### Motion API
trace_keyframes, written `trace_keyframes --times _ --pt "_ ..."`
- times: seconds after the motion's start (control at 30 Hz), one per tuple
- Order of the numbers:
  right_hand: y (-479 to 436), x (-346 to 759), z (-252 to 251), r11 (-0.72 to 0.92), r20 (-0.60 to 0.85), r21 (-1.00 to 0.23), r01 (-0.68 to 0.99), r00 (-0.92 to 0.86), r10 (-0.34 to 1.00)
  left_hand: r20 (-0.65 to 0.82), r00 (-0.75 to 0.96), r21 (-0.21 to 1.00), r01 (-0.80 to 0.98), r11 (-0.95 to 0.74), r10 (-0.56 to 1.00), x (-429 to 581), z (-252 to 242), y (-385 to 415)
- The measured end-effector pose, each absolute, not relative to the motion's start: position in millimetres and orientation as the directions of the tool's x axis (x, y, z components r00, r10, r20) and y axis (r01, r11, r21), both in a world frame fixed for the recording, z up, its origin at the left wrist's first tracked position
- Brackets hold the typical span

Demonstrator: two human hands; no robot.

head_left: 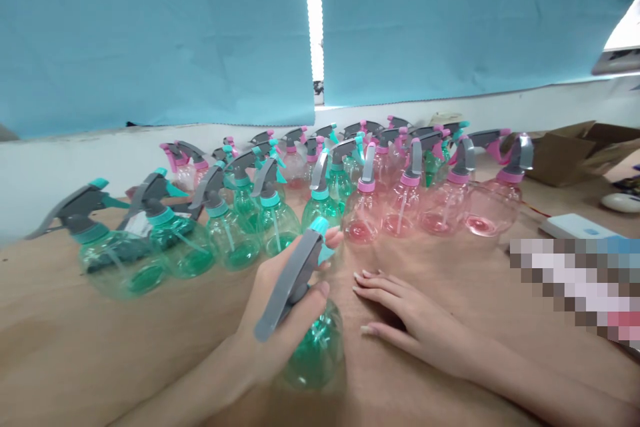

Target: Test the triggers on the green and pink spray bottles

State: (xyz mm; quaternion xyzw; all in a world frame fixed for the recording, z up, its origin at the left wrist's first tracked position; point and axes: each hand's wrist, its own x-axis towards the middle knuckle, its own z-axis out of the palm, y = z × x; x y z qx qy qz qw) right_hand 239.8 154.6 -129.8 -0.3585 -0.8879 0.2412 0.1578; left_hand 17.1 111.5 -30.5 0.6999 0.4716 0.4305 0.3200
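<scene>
the spray bottle [317, 350] is a round, glossy body of see-through green plastic, topped by a smooth, curved grey trigger head with a teal nozzle. it is at the near middle of the wood-grained counter [210, 310], in front of similar green spray bottles [233, 247] and pink spray bottles [365, 213]. the left hand [266, 288] has its fingers clamped around the bottle's neck, under the grey head. the right hand [420, 320] lies palm down on the counter, four fingers close together, thumb apart. the bottle is roughly upright; its nozzle points away from the person and rightward, the head's long axis slanting likewise.
</scene>
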Motion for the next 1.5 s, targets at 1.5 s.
trace_keyframes --times 1.5 --pt "155.8 239.6 -130.8 0.643 0.094 -0.503 0.578 -0.703 0.705 0.354 0.198 0.81 0.424 -0.405 0.914 18.4 -35.9 114.2"
